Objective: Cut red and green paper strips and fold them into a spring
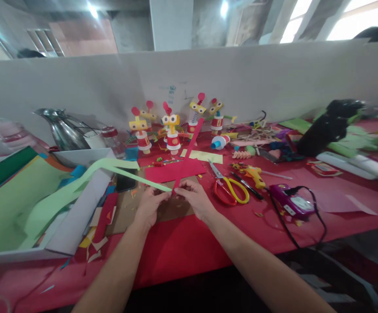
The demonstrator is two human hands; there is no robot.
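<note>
Pinching paper ends close together, two bare hands meet over a red-covered table. The left hand has its fingers clamped on the tip of a narrow light-green paper strip, which stretches toward ten o'clock. The right hand has its fingers clamped on the lower end of a flat red paper strip, slanting up toward one o'clock. Both ends meet between the hands. From there, steel scissors with red and yellow handles lie at three o'clock, red-and-white cup figures with yellow heads stand at twelve, and a white open box sits at nine.
</note>
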